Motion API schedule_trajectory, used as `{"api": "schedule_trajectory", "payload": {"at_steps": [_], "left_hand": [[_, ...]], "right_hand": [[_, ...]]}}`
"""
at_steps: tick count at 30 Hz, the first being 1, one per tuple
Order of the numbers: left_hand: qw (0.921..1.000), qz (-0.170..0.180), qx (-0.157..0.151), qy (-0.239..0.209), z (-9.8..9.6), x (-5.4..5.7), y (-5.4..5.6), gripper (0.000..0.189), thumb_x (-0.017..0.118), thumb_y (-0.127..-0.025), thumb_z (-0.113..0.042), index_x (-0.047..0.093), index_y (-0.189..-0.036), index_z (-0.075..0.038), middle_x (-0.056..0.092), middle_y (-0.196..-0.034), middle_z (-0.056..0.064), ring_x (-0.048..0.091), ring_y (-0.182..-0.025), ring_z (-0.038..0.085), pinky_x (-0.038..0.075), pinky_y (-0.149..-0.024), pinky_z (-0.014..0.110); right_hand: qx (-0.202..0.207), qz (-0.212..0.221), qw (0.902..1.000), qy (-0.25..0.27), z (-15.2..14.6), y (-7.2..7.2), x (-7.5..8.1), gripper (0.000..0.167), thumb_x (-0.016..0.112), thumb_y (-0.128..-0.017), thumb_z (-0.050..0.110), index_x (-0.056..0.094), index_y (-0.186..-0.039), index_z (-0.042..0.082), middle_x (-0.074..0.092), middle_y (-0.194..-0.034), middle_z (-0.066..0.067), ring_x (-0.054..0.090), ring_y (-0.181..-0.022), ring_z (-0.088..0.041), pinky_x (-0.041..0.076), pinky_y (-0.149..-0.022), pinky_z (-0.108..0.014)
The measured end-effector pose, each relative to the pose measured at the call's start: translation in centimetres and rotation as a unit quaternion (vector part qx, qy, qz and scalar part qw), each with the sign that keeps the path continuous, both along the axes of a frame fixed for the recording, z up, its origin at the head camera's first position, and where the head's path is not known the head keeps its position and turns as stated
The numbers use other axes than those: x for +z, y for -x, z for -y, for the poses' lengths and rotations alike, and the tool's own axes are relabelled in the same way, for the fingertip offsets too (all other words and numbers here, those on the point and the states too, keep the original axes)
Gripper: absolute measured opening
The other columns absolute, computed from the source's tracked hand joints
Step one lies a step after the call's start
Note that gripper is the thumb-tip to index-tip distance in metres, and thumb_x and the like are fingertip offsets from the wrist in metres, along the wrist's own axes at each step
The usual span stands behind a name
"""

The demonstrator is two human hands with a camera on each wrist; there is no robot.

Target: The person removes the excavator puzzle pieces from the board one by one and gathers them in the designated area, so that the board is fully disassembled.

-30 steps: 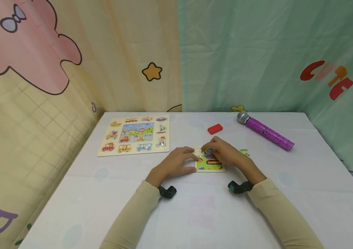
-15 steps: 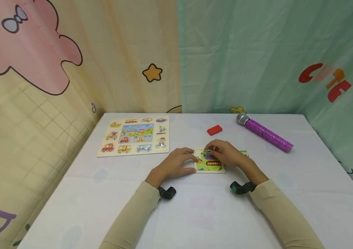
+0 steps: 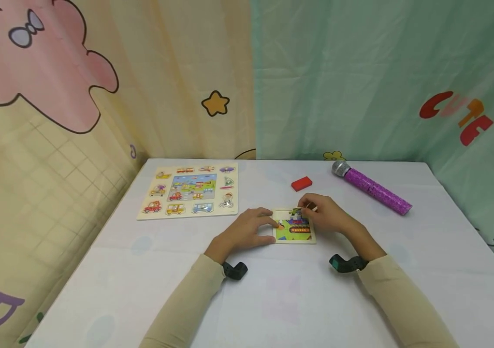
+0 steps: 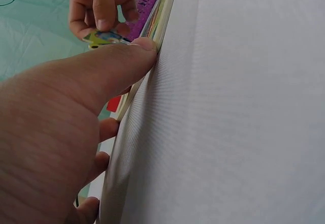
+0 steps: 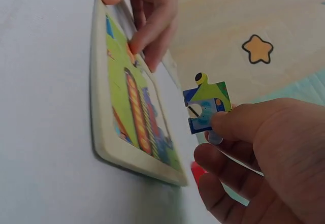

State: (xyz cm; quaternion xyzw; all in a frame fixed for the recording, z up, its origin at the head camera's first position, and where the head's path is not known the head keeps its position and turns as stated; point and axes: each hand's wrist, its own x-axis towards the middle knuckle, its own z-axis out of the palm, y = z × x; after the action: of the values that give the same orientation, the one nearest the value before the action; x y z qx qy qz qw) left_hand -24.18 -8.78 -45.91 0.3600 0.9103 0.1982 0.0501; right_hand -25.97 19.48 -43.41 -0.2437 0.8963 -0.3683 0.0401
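A small wooden jigsaw puzzle (image 3: 294, 231) with a pale frame lies in the middle of the table, showing an orange-tracked vehicle on green. My left hand (image 3: 249, 229) holds its left side, thumb at the near corner and index finger on the picture. In the right wrist view, a jigsaw piece (image 5: 207, 107) in green and blue is pinched between thumb and fingers of my right hand (image 5: 259, 148). The piece is raised and tilted over the puzzle's far right part. Part of the far side of the picture is bare pale wood.
At the back left lies a larger wooden peg puzzle board (image 3: 231, 210) with vehicle pictures. A red block (image 3: 301, 183) sits beyond my right hand. A purple glittery microphone (image 3: 375, 191) lies at the back right. Patterned curtains (image 3: 338, 77) stand behind the table.
My right hand has shifted right and lifted the piece, now held edge-up at the puzzle's far right. A green piece seen earlier beside the right wrist is hidden now. My left hand stays put.
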Motion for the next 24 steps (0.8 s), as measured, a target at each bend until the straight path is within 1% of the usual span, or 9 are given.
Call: {"api": "schedule_trajectory", "payload": {"at_steps": [4,6,9,12,15,18,21,24], "left_hand": [[1.0000,0.002,0.000,-0.001,-0.1,-0.1,0.0,0.040,0.071,-0.094,-0.044,0.069,-0.130,-0.030,0.047,-0.151,0.001,0.038,-0.140,0.023,0.029,-0.117,0.042],[1.0000,0.002,0.003,0.002,0.0,-0.2,0.0,0.040,0.071,-0.094,-0.045,0.068,-0.130,-0.030,0.047,-0.151,0.001,0.038,-0.141,0.023,0.029,-0.117,0.042],[1.0000,0.000,0.005,0.004,0.1,-0.2,0.0,0.040,0.071,-0.093,-0.046,0.068,-0.130,-0.031,0.047,-0.151,0.001,0.038,-0.141,0.023,0.028,-0.117,0.041],[1.0000,-0.002,0.001,-0.002,0.0,-0.1,-0.1,0.039,0.072,-0.093,-0.044,0.069,-0.130,-0.029,0.048,-0.150,0.002,0.038,-0.141,0.023,0.028,-0.117,0.042],[1.0000,-0.001,-0.004,-0.007,0.1,0.1,-0.2,0.040,0.072,-0.093,-0.043,0.069,-0.130,-0.028,0.048,-0.150,0.003,0.038,-0.141,0.024,0.028,-0.117,0.043],[1.0000,-0.001,-0.004,-0.005,0.2,0.2,-0.3,0.040,0.072,-0.093,-0.044,0.069,-0.130,-0.028,0.048,-0.150,0.004,0.038,-0.141,0.024,0.028,-0.117,0.043],[1.0000,0.001,-0.003,-0.006,0.2,0.3,-0.3,0.039,0.072,-0.093,-0.043,0.069,-0.130,-0.028,0.049,-0.150,0.004,0.039,-0.141,0.024,0.028,-0.117,0.043],[1.0000,0.002,0.000,-0.007,0.1,0.2,-0.2,0.039,0.072,-0.093,-0.043,0.069,-0.130,-0.029,0.048,-0.150,0.003,0.038,-0.141,0.024,0.028,-0.118,0.044]], "right_hand": [[-0.020,-0.017,0.9996,-0.002,-2.9,-0.5,1.1,0.010,0.062,-0.100,0.004,0.066,-0.108,0.009,0.068,-0.104,-0.004,0.061,-0.098,-0.025,0.054,-0.084,-0.042],[-0.037,-0.024,0.9990,-0.008,-4.6,-0.9,1.6,0.011,0.062,-0.100,0.005,0.066,-0.110,0.008,0.069,-0.105,-0.005,0.062,-0.099,-0.026,0.055,-0.082,-0.040],[-0.069,-0.029,0.9971,-0.015,-7.4,-1.6,2.1,0.013,0.061,-0.102,0.008,0.066,-0.114,0.006,0.069,-0.106,-0.008,0.063,-0.101,-0.029,0.055,-0.079,-0.034],[-0.099,-0.034,0.9945,-0.013,-10.2,-2.6,2.3,0.014,0.061,-0.102,0.009,0.064,-0.115,0.004,0.069,-0.107,-0.011,0.062,-0.101,-0.031,0.053,-0.077,-0.025],[-0.114,-0.034,0.9928,-0.009,-12.5,-3.3,1.9,0.015,0.061,-0.102,0.008,0.064,-0.115,0.001,0.068,-0.105,-0.013,0.060,-0.099,-0.030,0.051,-0.074,-0.019],[-0.123,-0.025,0.9920,-0.017,-14.3,-3.7,0.8,0.015,0.062,-0.101,0.006,0.065,-0.114,-0.001,0.068,-0.104,-0.014,0.059,-0.094,-0.025,0.052,-0.070,-0.020],[-0.136,-0.009,0.9903,-0.025,-15.2,-3.9,-0.4,0.016,0.060,-0.101,0.006,0.065,-0.115,-0.002,0.068,-0.102,-0.014,0.057,-0.090,-0.024,0.051,-0.068,-0.023],[-0.147,-0.017,0.9885,-0.033,-15.4,-3.8,-1.1,0.016,0.060,-0.102,0.005,0.066,-0.114,-0.002,0.068,-0.100,-0.013,0.058,-0.088,-0.024,0.050,-0.068,-0.024]]}}
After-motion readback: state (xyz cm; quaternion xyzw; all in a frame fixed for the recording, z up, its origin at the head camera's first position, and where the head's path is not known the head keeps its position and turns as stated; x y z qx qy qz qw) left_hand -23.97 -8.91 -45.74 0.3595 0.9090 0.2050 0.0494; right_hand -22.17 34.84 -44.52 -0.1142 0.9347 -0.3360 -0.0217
